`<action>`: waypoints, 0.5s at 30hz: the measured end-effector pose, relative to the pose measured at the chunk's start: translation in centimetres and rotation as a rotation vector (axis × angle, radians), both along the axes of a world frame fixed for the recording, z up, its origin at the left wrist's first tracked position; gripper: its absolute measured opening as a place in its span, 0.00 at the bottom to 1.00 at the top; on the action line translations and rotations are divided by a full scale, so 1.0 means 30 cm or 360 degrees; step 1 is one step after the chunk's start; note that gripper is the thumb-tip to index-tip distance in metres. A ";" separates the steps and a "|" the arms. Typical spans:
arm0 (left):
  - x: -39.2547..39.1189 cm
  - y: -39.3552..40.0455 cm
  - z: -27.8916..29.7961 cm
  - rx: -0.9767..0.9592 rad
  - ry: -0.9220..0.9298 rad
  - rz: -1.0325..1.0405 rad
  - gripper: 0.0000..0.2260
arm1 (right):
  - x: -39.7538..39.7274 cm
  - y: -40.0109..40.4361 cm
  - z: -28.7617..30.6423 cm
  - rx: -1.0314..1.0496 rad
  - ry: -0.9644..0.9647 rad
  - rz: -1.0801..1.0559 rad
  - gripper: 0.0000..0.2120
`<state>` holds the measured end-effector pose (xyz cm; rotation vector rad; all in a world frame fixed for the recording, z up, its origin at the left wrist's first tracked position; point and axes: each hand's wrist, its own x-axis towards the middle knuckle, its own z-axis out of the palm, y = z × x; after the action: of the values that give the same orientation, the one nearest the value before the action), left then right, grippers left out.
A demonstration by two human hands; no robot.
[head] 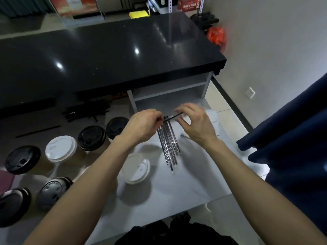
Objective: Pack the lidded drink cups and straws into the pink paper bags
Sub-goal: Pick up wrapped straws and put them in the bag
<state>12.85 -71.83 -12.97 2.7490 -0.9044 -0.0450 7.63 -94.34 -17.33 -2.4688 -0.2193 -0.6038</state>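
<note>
Both forearms reach forward over the grey tabletop [177, 188]. Left hand [141, 126] grips the top of a bundle of wrapped straws [169, 144], which hangs down toward the surface. Right hand [194, 124] pinches one black straw [172, 117] — held crosswise, its other end at the left hand. White-lidded cup [135, 167] stands just left of the bundle; black-lidded cups [92, 137] and another white-lidded cup [61, 148] stand farther left — well apart from the hands.
</note>
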 end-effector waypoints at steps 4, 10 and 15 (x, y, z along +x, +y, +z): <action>0.011 0.002 -0.024 -0.0275 0.0024 0.0400 0.06 | 0.002 -0.018 -0.082 0.0329 0.0086 -0.0382 0.09; 0.031 0.041 -0.029 -0.0781 0.0322 0.0829 0.03 | 0.048 0.060 -0.217 0.0003 0.1181 -0.0236 0.09; 0.018 0.013 -0.055 -0.1008 0.0528 0.0908 0.03 | 0.089 0.080 -0.241 -0.0017 0.1272 -0.0234 0.13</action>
<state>13.38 -71.43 -14.63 2.2003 -0.0089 -0.0894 10.30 -91.95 -24.56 -2.5386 0.2755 0.3533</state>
